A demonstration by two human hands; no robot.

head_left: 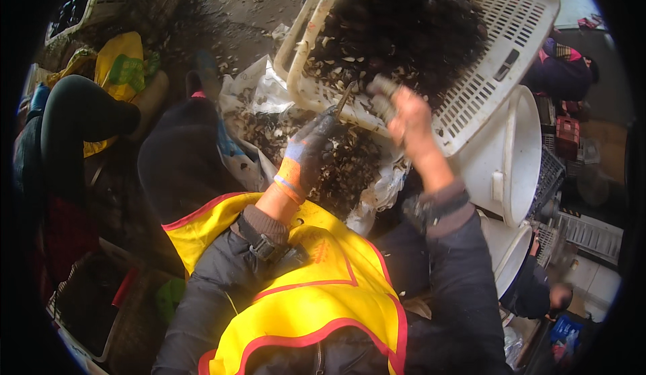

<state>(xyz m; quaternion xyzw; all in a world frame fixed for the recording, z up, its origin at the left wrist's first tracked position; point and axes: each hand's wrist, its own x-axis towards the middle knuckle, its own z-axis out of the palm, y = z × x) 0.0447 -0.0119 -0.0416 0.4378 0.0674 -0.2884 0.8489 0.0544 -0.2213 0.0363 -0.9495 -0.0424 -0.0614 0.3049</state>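
My left hand [306,151], in a dark glove with an orange and blue cuff, grips a thin knife [344,99] with the blade pointing up and right. My right hand [406,116] is bare and holds a dark mussel shell [383,92] just right of the blade tip. Both hands hover over a heap of dark shells [350,163] on white sacking. Behind them a white plastic crate [498,58] tilts toward me, filled with black mussels [404,25].
A white bucket [515,153] stands at the right under the crate. A yellow apron [316,294] covers my lap. Another person's dark legs [81,119] are at the left, a basket [87,308] sits at lower left, and a seated person [565,72] is at far right.
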